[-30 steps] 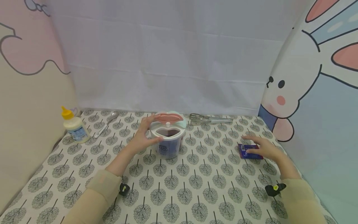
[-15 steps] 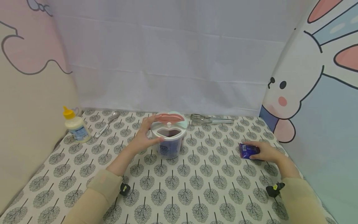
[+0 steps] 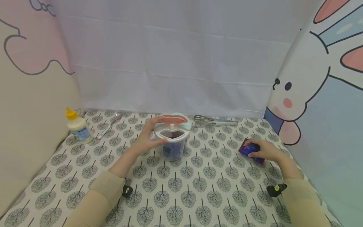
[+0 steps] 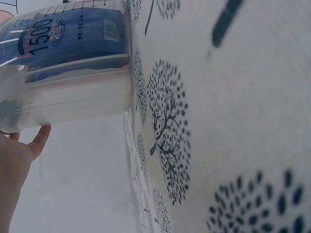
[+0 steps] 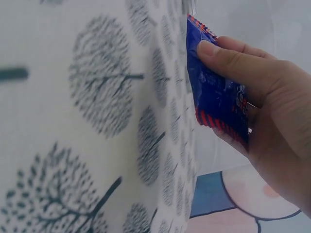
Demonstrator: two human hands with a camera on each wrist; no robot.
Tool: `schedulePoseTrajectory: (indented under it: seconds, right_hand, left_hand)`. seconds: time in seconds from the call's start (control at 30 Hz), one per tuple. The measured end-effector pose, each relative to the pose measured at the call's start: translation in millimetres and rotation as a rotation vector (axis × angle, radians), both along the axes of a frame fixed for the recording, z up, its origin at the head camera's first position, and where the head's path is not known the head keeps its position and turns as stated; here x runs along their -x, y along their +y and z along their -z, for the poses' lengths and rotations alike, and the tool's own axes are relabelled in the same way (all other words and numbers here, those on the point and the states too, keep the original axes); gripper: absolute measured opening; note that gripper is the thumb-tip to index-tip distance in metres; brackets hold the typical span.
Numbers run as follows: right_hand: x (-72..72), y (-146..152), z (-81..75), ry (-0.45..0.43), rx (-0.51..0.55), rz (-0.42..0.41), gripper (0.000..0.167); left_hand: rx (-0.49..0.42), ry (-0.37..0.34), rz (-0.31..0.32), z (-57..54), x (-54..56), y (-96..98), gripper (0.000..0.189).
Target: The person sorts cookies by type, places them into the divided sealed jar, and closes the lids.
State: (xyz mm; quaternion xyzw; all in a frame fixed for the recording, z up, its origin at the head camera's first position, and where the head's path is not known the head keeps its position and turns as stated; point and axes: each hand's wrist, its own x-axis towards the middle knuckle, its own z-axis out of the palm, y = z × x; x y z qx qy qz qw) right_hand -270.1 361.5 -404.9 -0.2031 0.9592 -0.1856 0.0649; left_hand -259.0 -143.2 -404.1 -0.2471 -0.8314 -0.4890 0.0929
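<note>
A clear plastic measuring jug [image 3: 173,149] marked 1500 stands upright mid-table. Its white and mint lid [image 3: 185,125] has a pink flap [image 3: 174,119] raised over an open mouth. My left hand [image 3: 146,138] grips the jug's upper left side, thumb in front and fingers towards the back. In the left wrist view something blue with a barcode shows through the jug wall [image 4: 73,36]. Over at the right, my right hand [image 3: 266,149] pinches a small blue snack packet [image 5: 214,80] with red striped ends between thumb and fingers. The packet is tilted, close over the cloth.
Behind the jug to the right lie metal tongs [image 3: 215,122]. A spoon [image 3: 110,125] with a white handle rests at the back left, beside a yellow-capped squeeze bottle [image 3: 80,127]. The tree-patterned tablecloth [image 3: 187,195] reaches a white curtain [image 3: 175,63] behind.
My right hand has closed its fingers on the blue snack packet, which has turned and tipped up from lying flat. My left hand stays on the jug.
</note>
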Motion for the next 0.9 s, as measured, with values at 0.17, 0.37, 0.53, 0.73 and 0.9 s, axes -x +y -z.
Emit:
schedulePoseTrajectory:
  seconds: [0.17, 0.37, 0.53, 0.73, 0.9]
  right_hand:
    - [-3.8, -14, -16.4, 0.050, 0.066, -0.023, 0.041]
    - [-7.2, -32, -35.9, 0.100, 0.098, -0.023, 0.045]
    - [-8.6, -51, -56.6, 0.152, 0.175, -0.036, 0.045]
    - [-13.0, -76, -80.1, 0.266, 0.241, -0.073, 0.044]
    - [-18.5, -98, -95.7, 0.339, 0.321, -0.079, 0.044]
  left_hand:
    - [-0.004, -0.003, 0.003, 0.6, 1.0, -1.1, 0.086]
    - [0.004, 0.004, 0.004, 4.7, 4.3, -1.4, 0.086]
    - [-0.008, 0.000, 0.004, 2.4, 4.0, -1.7, 0.086]
    - [-0.011, -0.003, 0.005, 0.6, 3.4, -1.8, 0.086]
    - [-0.017, -0.026, 0.002, 2.1, 2.5, -1.3, 0.089]
